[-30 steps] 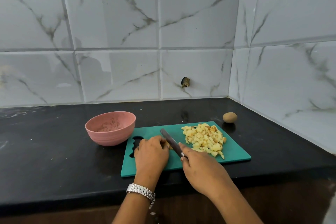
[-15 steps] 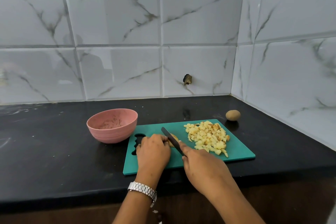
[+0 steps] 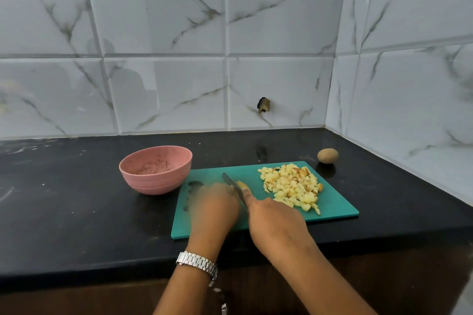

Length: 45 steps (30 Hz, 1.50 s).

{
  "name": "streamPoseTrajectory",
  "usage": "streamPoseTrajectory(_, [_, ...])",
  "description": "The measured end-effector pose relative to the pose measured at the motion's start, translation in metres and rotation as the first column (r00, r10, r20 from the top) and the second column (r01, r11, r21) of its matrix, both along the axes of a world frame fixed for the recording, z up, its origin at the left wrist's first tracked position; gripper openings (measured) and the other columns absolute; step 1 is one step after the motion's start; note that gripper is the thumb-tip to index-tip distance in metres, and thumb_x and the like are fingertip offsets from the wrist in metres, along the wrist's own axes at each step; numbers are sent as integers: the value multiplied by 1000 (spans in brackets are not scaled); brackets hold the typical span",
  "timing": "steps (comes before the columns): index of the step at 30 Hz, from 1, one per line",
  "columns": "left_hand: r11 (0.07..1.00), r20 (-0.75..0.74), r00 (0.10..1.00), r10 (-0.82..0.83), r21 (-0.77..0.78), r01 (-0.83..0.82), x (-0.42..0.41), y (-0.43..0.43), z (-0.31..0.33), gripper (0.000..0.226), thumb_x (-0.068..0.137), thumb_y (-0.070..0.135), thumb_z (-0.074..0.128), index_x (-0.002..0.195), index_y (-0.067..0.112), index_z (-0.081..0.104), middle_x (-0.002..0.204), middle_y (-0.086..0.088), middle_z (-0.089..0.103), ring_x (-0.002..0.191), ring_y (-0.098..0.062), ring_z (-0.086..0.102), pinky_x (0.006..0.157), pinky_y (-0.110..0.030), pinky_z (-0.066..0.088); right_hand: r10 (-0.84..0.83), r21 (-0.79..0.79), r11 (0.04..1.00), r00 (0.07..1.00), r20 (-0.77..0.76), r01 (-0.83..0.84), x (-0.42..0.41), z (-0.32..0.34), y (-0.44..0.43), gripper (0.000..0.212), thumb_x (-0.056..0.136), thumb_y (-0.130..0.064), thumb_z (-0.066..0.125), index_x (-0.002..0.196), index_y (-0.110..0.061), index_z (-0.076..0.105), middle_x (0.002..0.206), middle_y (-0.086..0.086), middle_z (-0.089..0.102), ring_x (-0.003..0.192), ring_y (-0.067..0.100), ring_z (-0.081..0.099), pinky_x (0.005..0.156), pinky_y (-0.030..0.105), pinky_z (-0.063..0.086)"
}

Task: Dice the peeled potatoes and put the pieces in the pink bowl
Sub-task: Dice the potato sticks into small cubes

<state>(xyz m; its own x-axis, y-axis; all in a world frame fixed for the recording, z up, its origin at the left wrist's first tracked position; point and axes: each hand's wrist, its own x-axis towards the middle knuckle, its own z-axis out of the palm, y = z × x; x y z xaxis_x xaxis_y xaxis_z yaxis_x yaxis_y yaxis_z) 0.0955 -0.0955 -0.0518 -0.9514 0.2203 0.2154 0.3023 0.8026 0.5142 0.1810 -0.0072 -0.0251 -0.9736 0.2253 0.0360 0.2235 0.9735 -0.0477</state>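
A teal cutting board (image 3: 212,227) lies on the black counter. A heap of diced potato (image 3: 291,186) covers its right half. My right hand (image 3: 276,222) grips a knife (image 3: 234,185) whose blade points up and left across the board. A small potato piece (image 3: 242,185) sits against the blade's right side. My left hand (image 3: 215,204), blurred by motion, rests on the board just left of the blade; what its fingers hold is hidden. The pink bowl (image 3: 156,172) stands left of the board and holds only smears.
A whole unpeeled potato (image 3: 327,155) lies on the black counter (image 3: 64,212) beyond the board's far right corner. Marble-tiled walls close the back and right side. The counter's front edge runs just below the board. A metal watch (image 3: 197,263) is on my left wrist.
My left hand has shifted slightly left and is blurred, uncovering the small potato piece by the blade. The knife and right hand stay in almost the same place.
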Motion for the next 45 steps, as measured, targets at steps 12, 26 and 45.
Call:
streamPoseTrajectory(12, [991, 0, 1000, 17, 130, -17, 3, -3, -1, 25, 87, 19, 48, 94, 27, 71, 105, 2, 66, 108, -21, 52, 98, -46, 42, 38, -204, 978, 999, -26, -42, 43, 6, 28, 50, 107, -35, 27, 156, -39, 16, 127, 4, 56, 107, 17, 56, 91, 36, 49])
streamPoseTrajectory(26, [999, -41, 999, -4, 51, 6, 2, -1, -2, 25, 92, 23, 45, 103, 26, 67, 110, 3, 61, 113, -19, 46, 103, -44, 38, 4, -256, 966, 993, -122, -35, 27, 14, 34, 48, 107, -38, 31, 154, -42, 22, 105, -8, 57, 76, 6, 51, 59, 23, 40])
streamPoseTrajectory(45, [1000, -92, 996, -16, 1, 16, 5, -1, 0, 22, 91, 24, 42, 101, 25, 62, 112, 4, 60, 111, -18, 46, 101, -41, 39, 12, -320, 947, 998, 59, 7, -13, 61, 54, 38, 106, -25, 36, 140, -30, 51, 85, 2, 60, 62, 14, 53, 61, 28, 47])
